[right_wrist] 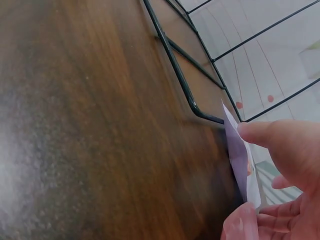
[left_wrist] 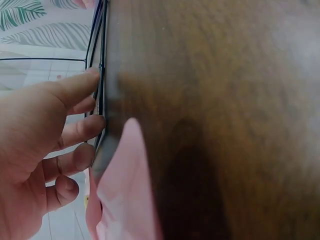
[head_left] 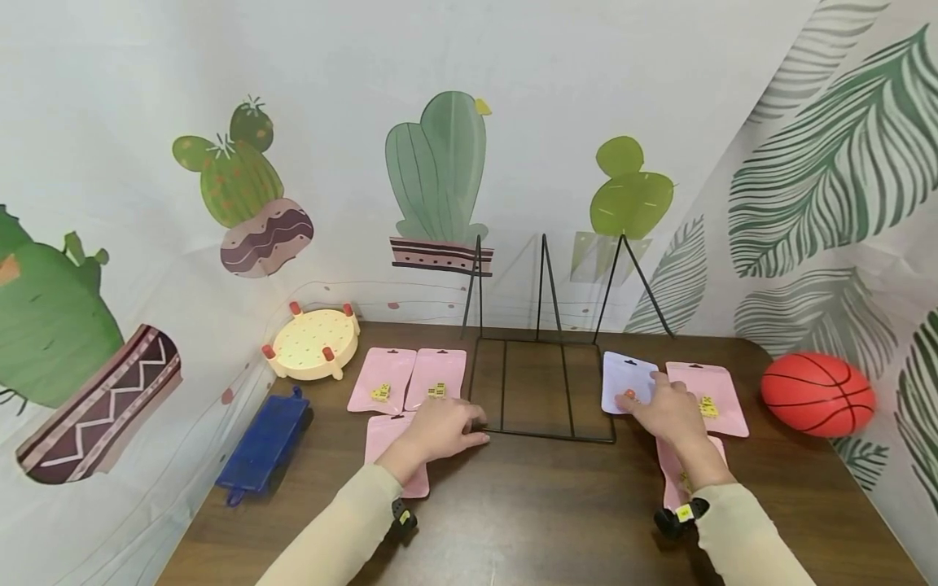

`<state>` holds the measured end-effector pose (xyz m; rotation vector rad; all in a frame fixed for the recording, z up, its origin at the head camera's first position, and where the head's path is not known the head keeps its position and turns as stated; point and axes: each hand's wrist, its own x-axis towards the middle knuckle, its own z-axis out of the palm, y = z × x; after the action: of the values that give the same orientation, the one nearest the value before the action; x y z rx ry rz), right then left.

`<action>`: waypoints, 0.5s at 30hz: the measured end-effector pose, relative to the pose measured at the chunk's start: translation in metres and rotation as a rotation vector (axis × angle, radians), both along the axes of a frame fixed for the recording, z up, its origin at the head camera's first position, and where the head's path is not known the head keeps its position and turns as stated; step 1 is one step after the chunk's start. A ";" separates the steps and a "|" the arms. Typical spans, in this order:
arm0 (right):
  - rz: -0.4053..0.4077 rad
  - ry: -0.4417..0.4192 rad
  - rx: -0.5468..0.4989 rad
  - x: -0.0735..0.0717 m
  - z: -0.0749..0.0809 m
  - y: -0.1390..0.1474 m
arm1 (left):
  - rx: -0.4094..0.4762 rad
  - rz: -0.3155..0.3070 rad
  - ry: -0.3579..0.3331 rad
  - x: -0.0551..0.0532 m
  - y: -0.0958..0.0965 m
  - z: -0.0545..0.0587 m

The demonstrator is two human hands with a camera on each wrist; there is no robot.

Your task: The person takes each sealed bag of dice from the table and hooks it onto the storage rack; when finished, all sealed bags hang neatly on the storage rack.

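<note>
A black wire rack (head_left: 542, 435) with upright triangular dividers at its back stands on the table. My left hand (head_left: 443, 427) pinches the rack's front left corner, thumb and fingertips (left_wrist: 92, 125) at the wire. My right hand (head_left: 670, 411) holds a lavender pouch (head_left: 619, 374) by its sides, beside the rack's right edge. A small orange spot shows on the pouch, partly behind the thumb. In the right wrist view the lavender pouch (right_wrist: 235, 150) appears edge-on, with the thumb against it. Below my right hand lies a pink pouch (head_left: 668, 472), partly covered by the arm.
Pink pouches with yellow dice-like pieces lie left of the rack, including one pouch (head_left: 377, 374) and another (head_left: 421, 480) under my left arm. One more pink pouch (head_left: 721, 399) lies right. A red ball (head_left: 817, 395), yellow stool-like item (head_left: 311, 342) and blue tray (head_left: 264, 443) stand farther out.
</note>
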<state>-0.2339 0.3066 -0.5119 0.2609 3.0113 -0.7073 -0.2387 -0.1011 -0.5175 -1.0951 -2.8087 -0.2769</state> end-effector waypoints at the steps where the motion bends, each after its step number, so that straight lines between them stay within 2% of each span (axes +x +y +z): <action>1: -0.006 0.000 -0.005 0.000 0.000 0.000 | -0.001 0.006 -0.004 0.001 0.000 0.000; 6: -0.022 0.007 -0.045 -0.002 0.001 -0.002 | 0.036 0.034 -0.024 0.001 -0.002 -0.002; 15: -0.065 -0.015 -0.124 -0.002 0.001 -0.004 | 0.077 0.126 -0.059 -0.002 -0.009 -0.007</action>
<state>-0.2362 0.3027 -0.5104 0.3583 2.9419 -0.8895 -0.2403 -0.1100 -0.5245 -0.9048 -2.8767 -0.4065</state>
